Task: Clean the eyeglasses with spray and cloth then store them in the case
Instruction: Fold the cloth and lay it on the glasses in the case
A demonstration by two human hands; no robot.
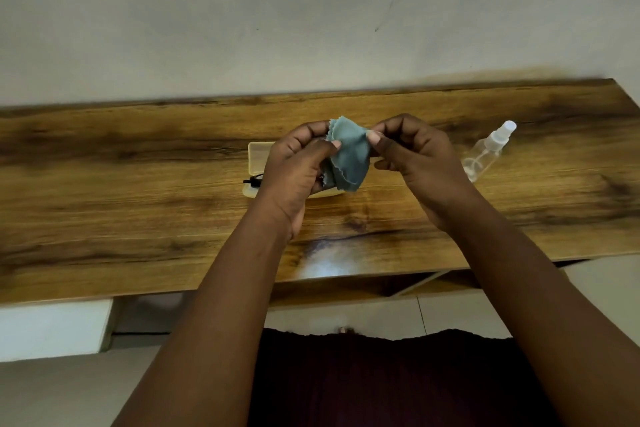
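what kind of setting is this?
Probably a home or small office room: a narrow wood-grain desk against a plain white wall, tiled floor below, a clear plastic spray bottle lying on the desk.

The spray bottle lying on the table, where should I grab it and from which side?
Grip the spray bottle around its clear body, below the white nozzle cap, coming from above with the right hand. It lies on its side on the wooden table, nozzle pointing away, nothing beside it.

Wooden table [138, 163] against pale wall [242, 10]
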